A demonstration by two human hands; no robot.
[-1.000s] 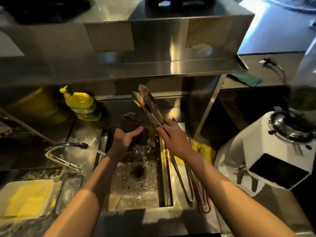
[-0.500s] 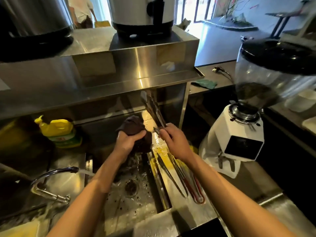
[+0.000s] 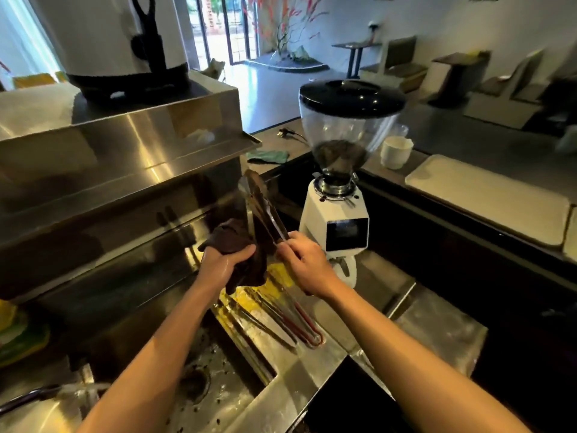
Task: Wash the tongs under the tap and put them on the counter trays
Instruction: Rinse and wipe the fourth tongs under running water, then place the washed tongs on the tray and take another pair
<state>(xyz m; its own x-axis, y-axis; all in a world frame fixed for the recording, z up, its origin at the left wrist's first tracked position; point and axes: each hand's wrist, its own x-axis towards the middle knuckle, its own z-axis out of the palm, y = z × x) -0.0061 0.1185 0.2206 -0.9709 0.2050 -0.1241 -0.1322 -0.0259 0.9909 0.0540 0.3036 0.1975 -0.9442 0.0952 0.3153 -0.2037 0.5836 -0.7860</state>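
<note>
My right hand [image 3: 304, 264] grips a pair of metal tongs [image 3: 260, 204] by the handle end, tips raised up and away over the sink's right rim. My left hand [image 3: 223, 264] clutches a dark brown cloth [image 3: 237, 245] right beside the tongs, touching their lower part. Several more tongs [image 3: 281, 320], one with red-coated handles, lie on the steel ledge to the right of the sink [image 3: 218, 389]. The tap [image 3: 34, 395] at bottom left runs a thin stream of water. Two pale trays [image 3: 487, 198] sit on the far right counter.
A white coffee grinder [image 3: 340, 214] with a bean hopper stands just right of my hands. A steel shelf [image 3: 125, 157] with a large urn [image 3: 125, 42] overhangs the sink. A white cup [image 3: 395, 151] and a green cloth [image 3: 268, 156] sit on the counter.
The view has swung up and to the right, bringing the grinder, counter and trays into sight. My hands still hold the tongs and cloth together, now nearer the sink's right side.
</note>
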